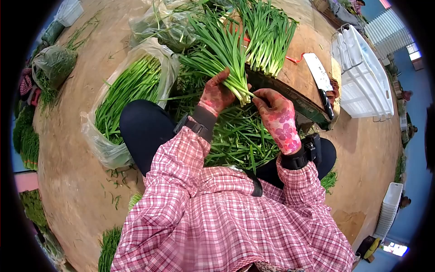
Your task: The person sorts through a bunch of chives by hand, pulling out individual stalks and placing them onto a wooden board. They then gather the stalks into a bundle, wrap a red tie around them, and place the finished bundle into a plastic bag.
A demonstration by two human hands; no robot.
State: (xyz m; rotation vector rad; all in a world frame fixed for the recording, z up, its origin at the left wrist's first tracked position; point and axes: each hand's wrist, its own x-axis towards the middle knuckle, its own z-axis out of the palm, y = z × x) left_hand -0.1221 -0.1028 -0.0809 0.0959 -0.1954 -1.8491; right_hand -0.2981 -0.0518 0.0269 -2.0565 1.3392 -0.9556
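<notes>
My left hand (216, 93), in a stained floral glove, is wrapped round a bunch of garlic chives (230, 61). The leaves fan up and away, and the pale stalk ends point down toward my right hand (277, 115). That hand, in a pink flowered glove, has thumb and forefinger pinched at the tip of one stalk at the bunch's lower right. Just beyond, a larger pile of chives (268, 43) lies on a wooden board (304, 79). Loose green leaves (242, 140) cover the floor between my knees.
A cleaver (317, 71) with a black handle rests on the board, beside a red cord (295, 59). White plastic crates (364, 84) are stacked at right. At left stands an open plastic bag (93, 129) of chives; another clear bag (165, 31) sits behind.
</notes>
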